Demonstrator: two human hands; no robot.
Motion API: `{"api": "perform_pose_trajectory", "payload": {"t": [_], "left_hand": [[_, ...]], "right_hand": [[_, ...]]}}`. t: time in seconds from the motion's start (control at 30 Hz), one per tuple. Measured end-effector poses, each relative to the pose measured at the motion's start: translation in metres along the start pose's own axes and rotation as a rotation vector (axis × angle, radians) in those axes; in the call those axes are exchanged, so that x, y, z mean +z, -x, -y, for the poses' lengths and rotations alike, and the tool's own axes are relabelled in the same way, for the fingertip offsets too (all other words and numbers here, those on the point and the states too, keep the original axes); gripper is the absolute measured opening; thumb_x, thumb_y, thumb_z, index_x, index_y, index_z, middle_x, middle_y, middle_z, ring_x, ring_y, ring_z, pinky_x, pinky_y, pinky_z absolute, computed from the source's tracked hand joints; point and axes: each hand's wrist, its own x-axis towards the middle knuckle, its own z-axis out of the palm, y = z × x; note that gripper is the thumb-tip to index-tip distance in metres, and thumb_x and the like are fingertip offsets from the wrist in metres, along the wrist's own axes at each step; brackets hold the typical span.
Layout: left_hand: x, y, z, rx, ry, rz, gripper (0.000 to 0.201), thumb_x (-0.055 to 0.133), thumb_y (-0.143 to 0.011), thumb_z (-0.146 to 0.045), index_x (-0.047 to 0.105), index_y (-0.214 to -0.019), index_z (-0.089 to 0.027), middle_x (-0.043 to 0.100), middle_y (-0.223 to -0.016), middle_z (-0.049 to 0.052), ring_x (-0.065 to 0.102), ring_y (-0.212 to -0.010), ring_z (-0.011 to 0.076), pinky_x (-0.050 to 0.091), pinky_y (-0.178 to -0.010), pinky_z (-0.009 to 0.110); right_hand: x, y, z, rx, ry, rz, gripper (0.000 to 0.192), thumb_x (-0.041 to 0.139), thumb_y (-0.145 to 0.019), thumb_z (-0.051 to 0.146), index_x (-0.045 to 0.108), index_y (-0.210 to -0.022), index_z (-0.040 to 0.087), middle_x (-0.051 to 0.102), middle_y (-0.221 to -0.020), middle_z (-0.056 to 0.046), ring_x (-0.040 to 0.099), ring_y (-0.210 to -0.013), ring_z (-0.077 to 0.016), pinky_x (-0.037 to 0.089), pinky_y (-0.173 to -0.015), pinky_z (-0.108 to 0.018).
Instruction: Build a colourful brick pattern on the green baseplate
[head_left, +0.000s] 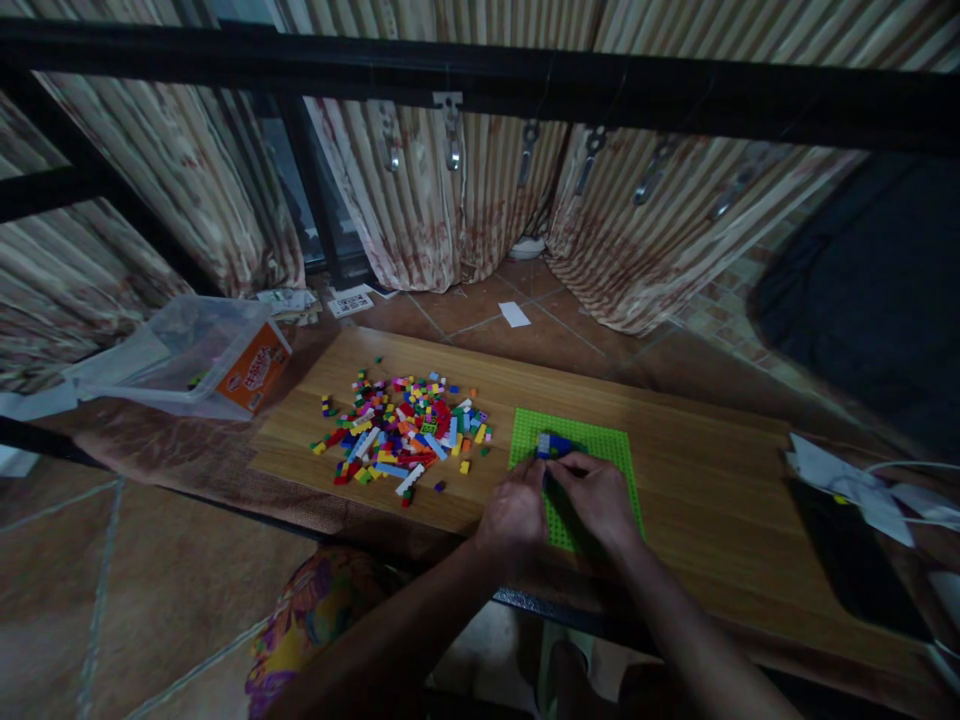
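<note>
A bright green studded baseplate (596, 435) lies on the wooden board. Near its upper left part sit a few blue toy bricks (559, 444), with a paler grey-blue piece at their left end. My left hand (516, 508) rests over the plate's left edge, thumb and fingers pinched at a small blue brick beside that group. My right hand (596, 492) is over the middle of the plate, its fingertips closed and meeting the left ones at the same bricks. The fingers partly cover the bricks, so their exact shape is hidden.
Left of the plate is a loose heap of multicoloured bricks (405, 425). A clear plastic bin (180, 350) with an orange label stands beyond the board's left end. At right lie a dark flat object (855, 550), white papers (847, 485) and cables. Curtains hang behind a dark rail.
</note>
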Motion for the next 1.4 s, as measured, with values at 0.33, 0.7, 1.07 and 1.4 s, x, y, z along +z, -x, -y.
{"api": "perform_pose_trajectory", "payload": {"t": [0.33, 0.7, 1.07, 1.4], "left_hand": [[-0.005, -0.001, 0.002, 0.018, 0.060, -0.033, 0.038, 0.037, -0.086, -0.015, 0.053, -0.120, -0.012, 0.059, -0.120, 0.013, 0.057, -0.111, 0.0230, 0.045, -0.100, 0.037], [-0.004, 0.008, -0.008, -0.050, -0.026, -0.047, 0.049, 0.038, -0.087, -0.023, 0.040, -0.133, -0.008, 0.058, -0.121, 0.018, 0.061, -0.102, 0.0282, 0.050, -0.091, 0.043], [0.000, 0.009, -0.007, -0.022, 0.034, -0.078, 0.054, 0.034, -0.085, -0.018, 0.033, -0.137, -0.003, 0.061, -0.115, 0.021, 0.064, -0.096, 0.0284, 0.051, -0.087, 0.042], [0.000, 0.010, -0.006, -0.003, -0.007, -0.056, 0.060, 0.041, -0.080, -0.016, 0.030, -0.138, -0.006, 0.062, -0.111, 0.019, 0.064, -0.091, 0.0272, 0.053, -0.082, 0.040]], "right_hand": [[-0.001, -0.002, -0.002, -0.035, 0.030, 0.048, 0.034, 0.056, -0.077, 0.050, 0.070, -0.068, 0.021, 0.069, -0.067, -0.002, 0.061, -0.062, -0.0172, 0.041, -0.060, -0.027], [-0.001, 0.010, -0.003, -0.343, 0.358, -0.131, 0.038, 0.037, -0.091, 0.036, 0.068, -0.102, 0.018, 0.070, -0.095, -0.008, 0.064, -0.080, -0.0211, 0.046, -0.073, -0.032], [0.009, 0.016, -0.009, -0.476, 0.643, -0.103, 0.040, 0.032, -0.089, 0.019, 0.063, -0.115, 0.017, 0.065, -0.091, -0.009, 0.061, -0.078, -0.0208, 0.048, -0.076, -0.034], [0.004, 0.012, -0.017, -0.482, 0.523, -0.041, 0.043, 0.030, -0.089, 0.019, 0.063, -0.116, 0.015, 0.065, -0.096, -0.010, 0.062, -0.075, -0.0201, 0.050, -0.073, -0.035]]}}
